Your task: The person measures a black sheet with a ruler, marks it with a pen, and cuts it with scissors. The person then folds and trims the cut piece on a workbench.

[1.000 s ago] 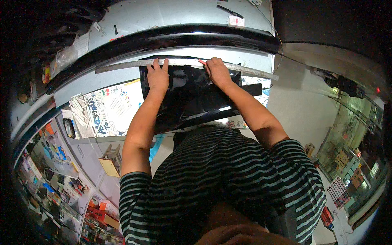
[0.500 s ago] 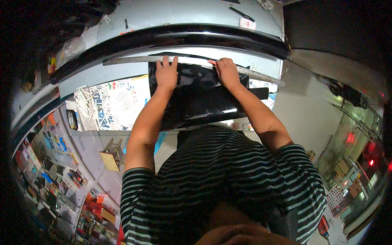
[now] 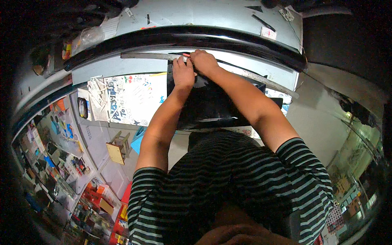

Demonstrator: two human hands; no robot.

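Several fingers of the left hand (image 3: 184, 74), slightly spread, rest on a long metal straightedge (image 3: 143, 56) in the upper middle of the frame. Just beside them, the right hand (image 3: 205, 64) pinches a small red tool (image 3: 186, 54). A glossy black sheet (image 3: 204, 104) lies under the straightedge at the frame's centre; a long black roll (image 3: 196, 36) arches across the top.

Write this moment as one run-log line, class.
left hand: on long grey strip | right hand: holding red tool | black sheet: partly under strip
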